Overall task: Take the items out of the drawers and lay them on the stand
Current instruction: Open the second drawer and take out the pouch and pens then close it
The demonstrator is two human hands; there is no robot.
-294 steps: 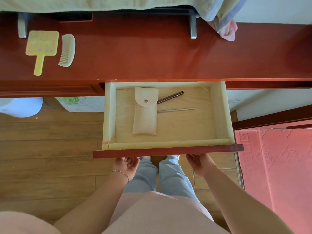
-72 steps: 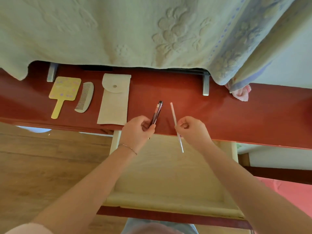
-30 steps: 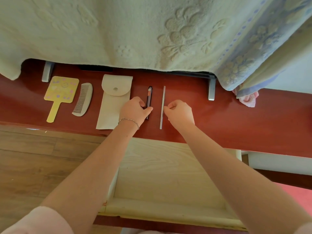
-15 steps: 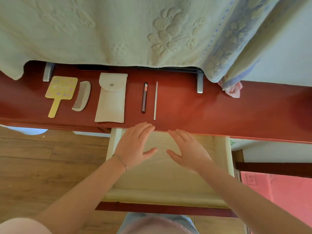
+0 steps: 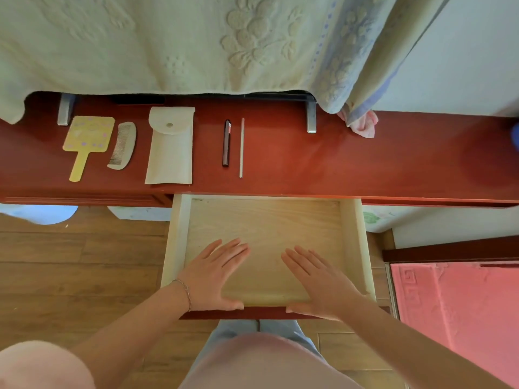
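On the red stand (image 5: pixel 351 161) lie, from left to right, a yellow hand mirror (image 5: pixel 85 141), a pale comb (image 5: pixel 123 146), a cream pouch (image 5: pixel 170 146), a dark pen (image 5: pixel 226 143) and a thin pale stick (image 5: pixel 241 147). Below it the light wooden drawer (image 5: pixel 179 242) stands pulled out with nothing inside. My left hand (image 5: pixel 216 272) and my right hand (image 5: pixel 317 279) lie flat, fingers spread, over the drawer's front part, thumbs at its red front edge. Neither holds anything.
A pale embossed cloth (image 5: pixel 168 43) hangs over the back of the stand, with a metal bracket (image 5: pixel 311 116) under it and a pink cloth scrap (image 5: pixel 362 124). A pink mat (image 5: pixel 455 313) lies at the right and wood floor (image 5: pixel 70 262) at the left.
Both hands let go of the pen and the stick on the stand, then drew back toward me and now rest flat at the drawer's front edge.
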